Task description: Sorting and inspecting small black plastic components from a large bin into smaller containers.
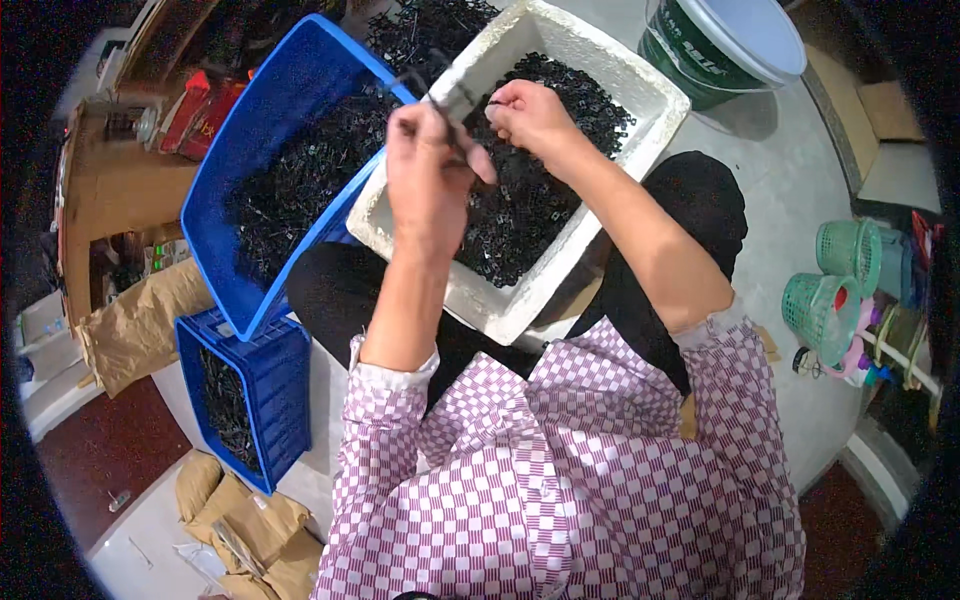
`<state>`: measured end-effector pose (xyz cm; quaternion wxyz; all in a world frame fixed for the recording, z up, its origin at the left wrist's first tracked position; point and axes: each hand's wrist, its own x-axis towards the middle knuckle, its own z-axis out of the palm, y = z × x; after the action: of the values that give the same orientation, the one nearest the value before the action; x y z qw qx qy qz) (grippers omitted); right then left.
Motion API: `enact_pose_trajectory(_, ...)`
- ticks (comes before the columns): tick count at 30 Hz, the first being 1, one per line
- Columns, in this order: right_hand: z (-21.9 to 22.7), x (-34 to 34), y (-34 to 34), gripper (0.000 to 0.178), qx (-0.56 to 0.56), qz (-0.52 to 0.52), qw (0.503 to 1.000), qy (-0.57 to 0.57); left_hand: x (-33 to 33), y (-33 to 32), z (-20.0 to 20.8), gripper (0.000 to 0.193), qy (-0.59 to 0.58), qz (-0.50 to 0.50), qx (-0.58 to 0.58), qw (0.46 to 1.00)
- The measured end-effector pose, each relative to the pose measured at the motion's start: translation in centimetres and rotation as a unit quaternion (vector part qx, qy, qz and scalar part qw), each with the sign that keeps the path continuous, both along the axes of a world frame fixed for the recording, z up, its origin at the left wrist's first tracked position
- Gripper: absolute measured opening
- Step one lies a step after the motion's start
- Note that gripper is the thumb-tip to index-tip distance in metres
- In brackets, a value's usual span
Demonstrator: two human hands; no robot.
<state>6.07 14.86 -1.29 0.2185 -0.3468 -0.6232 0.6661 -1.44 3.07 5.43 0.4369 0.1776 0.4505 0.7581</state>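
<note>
My left hand (428,165), partly smeared by motion, is above the near-left side of a white foam box (375,215). Its fingers are closed on a thin black strip (432,98), which is blurred and sticks up past them. To the right, my right hand (530,118) is pinched over the same box. Whatever lies between its fingertips is too small to make out. Under both hands, the box holds a heap of small black pieces (515,225). Against its left side stands a blue bin (215,190) with a pile of thin black parts (300,195).
More black parts (420,35) lie beyond the bins. A smaller blue crate (275,390) stands at left, near brown paper sacks (150,325). A green-and-white bucket (700,60) is at far right. Green plastic baskets (820,310) sit at the right edge.
</note>
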Motion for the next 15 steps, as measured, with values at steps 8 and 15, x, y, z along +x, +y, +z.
enact_pose_trajectory(8,4.2,1.7,-3.0,0.009,-0.326,0.149,0.914,0.192,-4.3,0.0,-1.9,0.018,-0.155,0.076,0.089,0.981)
enact_pose_trajectory(15,3.7,1.3,-3.4,0.009,-0.302,0.155,0.922,0.184,-2.7,0.1,-1.6,0.017,-0.083,0.091,0.084,0.989)
